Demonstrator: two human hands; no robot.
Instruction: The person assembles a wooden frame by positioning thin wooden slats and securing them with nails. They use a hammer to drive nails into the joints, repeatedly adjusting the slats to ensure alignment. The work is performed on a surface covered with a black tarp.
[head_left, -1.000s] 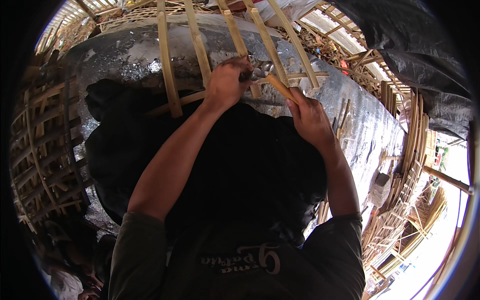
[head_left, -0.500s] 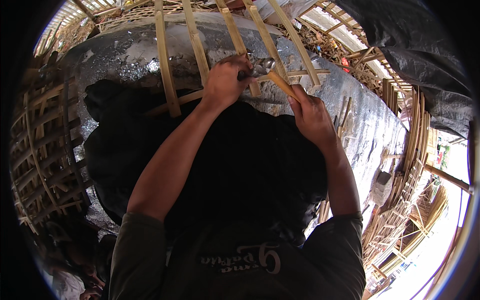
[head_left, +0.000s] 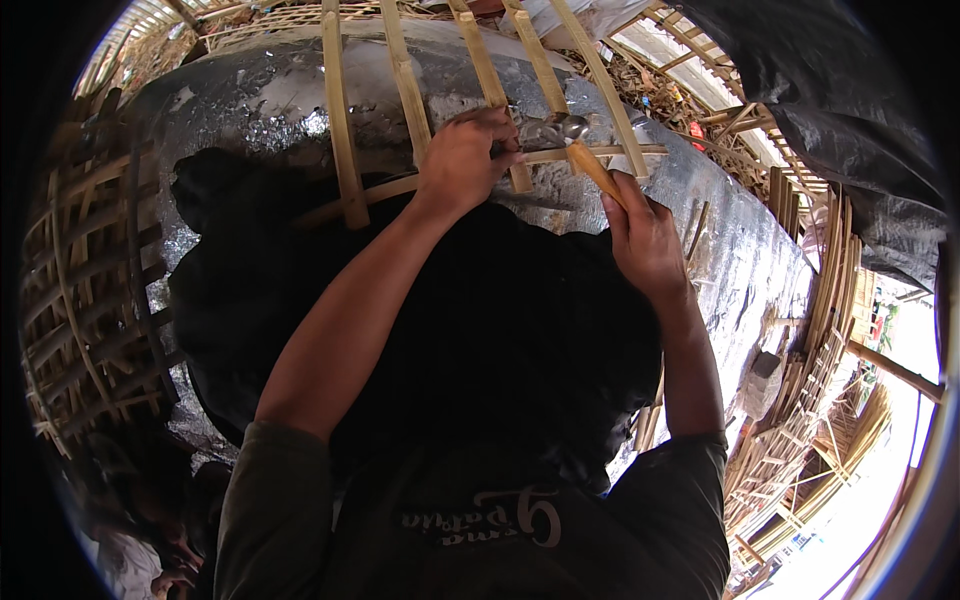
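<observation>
My right hand (head_left: 648,240) is closed round the wooden handle of a hammer (head_left: 594,172). Its rounded metal head lies over the bamboo slats, just right of my left fingers. My left hand (head_left: 463,165) is closed, fingertips and thumb bent together at the third bamboo slat (head_left: 483,65); whatever they pinch is too small or hidden to name. Several pale slats run away from me side by side. Under their near ends passes a thin bamboo crosspiece (head_left: 545,156), partly covered by my left hand.
Beneath the slats spreads a shiny silver-grey sheet (head_left: 740,270). Dark cloth (head_left: 480,320) fills the space below my arms. A woven bamboo lattice (head_left: 85,300) stands at left, bundled bamboo strips (head_left: 815,330) at right. Black plastic sheeting (head_left: 850,120) hangs at upper right.
The hammer and my right hand have shifted right and slightly down, so the hammer head now sits farther from my left fingers. The slats appear slightly farther right in view.
</observation>
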